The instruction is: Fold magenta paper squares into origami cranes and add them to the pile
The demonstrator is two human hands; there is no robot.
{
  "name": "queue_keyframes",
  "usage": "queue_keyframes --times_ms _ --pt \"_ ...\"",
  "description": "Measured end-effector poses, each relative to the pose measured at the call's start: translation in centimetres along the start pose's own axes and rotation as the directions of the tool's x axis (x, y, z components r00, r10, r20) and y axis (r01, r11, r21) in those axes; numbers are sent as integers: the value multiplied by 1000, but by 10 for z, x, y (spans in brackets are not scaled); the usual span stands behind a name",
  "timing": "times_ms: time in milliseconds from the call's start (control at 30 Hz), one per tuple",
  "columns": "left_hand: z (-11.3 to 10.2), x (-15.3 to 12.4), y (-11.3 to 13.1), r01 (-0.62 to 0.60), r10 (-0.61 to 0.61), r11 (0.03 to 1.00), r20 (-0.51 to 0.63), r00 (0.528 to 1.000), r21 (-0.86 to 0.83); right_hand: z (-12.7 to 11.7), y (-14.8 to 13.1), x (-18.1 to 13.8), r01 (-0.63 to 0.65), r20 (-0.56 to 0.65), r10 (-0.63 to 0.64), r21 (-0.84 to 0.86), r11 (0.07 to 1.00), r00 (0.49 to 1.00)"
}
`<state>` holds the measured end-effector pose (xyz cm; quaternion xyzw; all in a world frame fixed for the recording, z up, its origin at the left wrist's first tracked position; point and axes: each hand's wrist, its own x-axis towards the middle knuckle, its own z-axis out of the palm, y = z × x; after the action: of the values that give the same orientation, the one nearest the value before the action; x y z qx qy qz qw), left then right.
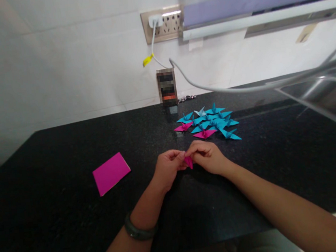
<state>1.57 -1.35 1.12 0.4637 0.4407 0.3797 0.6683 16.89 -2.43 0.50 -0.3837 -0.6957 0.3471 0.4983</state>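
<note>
A small folded piece of pink paper is pinched between both hands, just above the dark counter. My left hand grips it from the left with thumb and fingers together. From the right, my right hand pinches its upper end, fingers curled; part of the paper is hidden behind the fingertips. Beyond my hands lies a cluster of folded paper cranes: several blue cranes, a pale one, and two pink ones, a nearer pink crane and a farther pink crane.
A stack of pink paper squares lies to the left on the black counter. A blurred-out upright object leans on the wall. A white cable runs from the wall socket across to the right, near a sink.
</note>
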Motion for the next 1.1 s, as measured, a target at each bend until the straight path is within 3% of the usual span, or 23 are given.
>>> queue_keyframes --times_ms 133,233,367,467,700,867,1100 --pt "0 0 0 -62 65 995 -44 997 74 3 -2 1 -168 35 166 67 983 985" --pt "1 1 1 -109 116 986 -44 992 124 5 0 3 -288 -22 295 160 944 955" --pt "1 1 0 -156 169 972 -61 984 175 4 3 3 -378 41 377 29 925 925" --pt "0 2 0 -182 197 958 -46 979 221 1 4 2 -363 57 364 -26 931 930" --pt "-5 2 -2 -249 250 926 32 968 284 -2 3 1 -355 130 349 27 934 928" --pt "-6 -1 0 -324 326 878 55 944 353 -1 -2 0 -264 77 264 -16 964 961" --pt "-4 -3 2 -338 358 868 11 933 365 -3 -6 0 -175 34 179 -96 980 983"
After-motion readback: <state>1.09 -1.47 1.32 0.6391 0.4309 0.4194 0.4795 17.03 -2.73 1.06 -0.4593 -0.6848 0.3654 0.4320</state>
